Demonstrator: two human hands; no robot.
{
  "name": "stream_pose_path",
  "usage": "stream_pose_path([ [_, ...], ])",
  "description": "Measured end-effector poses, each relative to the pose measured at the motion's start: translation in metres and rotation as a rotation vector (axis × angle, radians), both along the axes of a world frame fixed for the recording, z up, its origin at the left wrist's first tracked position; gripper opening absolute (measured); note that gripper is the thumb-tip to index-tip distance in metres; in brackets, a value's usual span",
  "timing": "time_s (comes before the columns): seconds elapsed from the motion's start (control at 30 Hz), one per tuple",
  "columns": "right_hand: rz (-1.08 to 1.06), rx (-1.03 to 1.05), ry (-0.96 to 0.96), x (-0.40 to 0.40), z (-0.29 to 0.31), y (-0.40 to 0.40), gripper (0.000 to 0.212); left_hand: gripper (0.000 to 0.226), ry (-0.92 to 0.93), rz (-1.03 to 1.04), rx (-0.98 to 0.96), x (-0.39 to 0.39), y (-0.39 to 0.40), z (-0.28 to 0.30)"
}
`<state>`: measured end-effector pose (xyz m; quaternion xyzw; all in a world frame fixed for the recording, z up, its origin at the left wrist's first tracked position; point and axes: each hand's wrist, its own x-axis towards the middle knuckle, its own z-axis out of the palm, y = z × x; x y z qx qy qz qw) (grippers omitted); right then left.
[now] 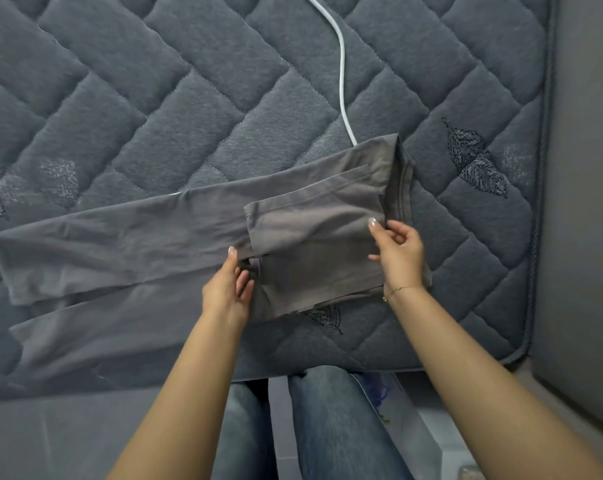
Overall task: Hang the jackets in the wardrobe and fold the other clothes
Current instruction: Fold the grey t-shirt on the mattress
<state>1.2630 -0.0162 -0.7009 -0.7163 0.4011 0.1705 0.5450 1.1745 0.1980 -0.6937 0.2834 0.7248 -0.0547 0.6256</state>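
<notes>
A grey long-sleeved top [127,237] lies on the quilted mattress [154,98], its length stretched out to the left. Its right part is folded over into a rectangular flap [310,230]. My left hand [229,289] pinches the flap's left lower corner between thumb and fingers. My right hand [399,251] pinches the flap's right edge near the ribbed collar [402,188]. A sleeve [85,327] lies along the near side of the top.
A white cable [341,71] runs down the mattress and under the top's far right corner. The mattress edge [532,237] is at the right, beside a grey wall panel [580,202]. My jeans-clad legs [328,427] stand against the near side.
</notes>
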Motion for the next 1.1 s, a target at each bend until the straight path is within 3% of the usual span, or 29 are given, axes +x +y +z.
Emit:
stream_pose_path([
  [0.1,0.078,-0.027,0.052,0.003,-0.005,0.006,0.046,0.046,-0.090,0.116,-0.064,-0.005,-0.002,0.000],
  [0.23,0.262,-0.207,0.080,0.022,-0.012,0.010,0.045,0.028,-0.159,0.169,0.012,-0.003,-0.001,-0.008],
  [0.3,0.297,-0.278,0.030,0.026,-0.010,0.009,0.036,0.010,-0.130,0.158,0.093,-0.004,-0.004,-0.010],
  [0.37,0.361,-0.338,-0.085,0.026,-0.005,0.005,0.026,0.016,-0.099,0.118,0.182,-0.008,-0.006,-0.009],
  [0.47,0.398,-0.233,-0.189,0.022,0.003,0.000,0.015,0.016,-0.097,0.080,0.267,-0.014,-0.006,-0.009],
  [0.6,0.197,0.087,-0.089,0.010,0.005,-0.006,0.015,0.017,-0.117,0.085,0.349,-0.023,-0.007,-0.008],
  [0.8,0.108,0.099,0.063,-0.010,-0.008,-0.019,0.015,0.021,-0.034,0.081,0.201,-0.029,-0.010,-0.005],
  [0.87,0.134,0.037,0.033,-0.012,-0.009,-0.019,0.015,0.029,0.042,-0.037,0.159,-0.029,-0.009,0.001],
  [0.93,0.269,-0.185,-0.119,-0.012,-0.005,-0.019,0.019,0.042,0.064,-0.210,0.232,-0.028,-0.012,0.009],
  [1.03,0.637,-0.577,-0.511,-0.004,0.005,-0.015,0.027,0.030,-0.131,-0.639,0.582,-0.022,-0.026,0.022],
  [1.1,0.885,-0.602,-0.642,0.006,0.005,-0.003,0.039,0.008,-0.306,-1.045,0.849,-0.010,-0.035,0.020],
])
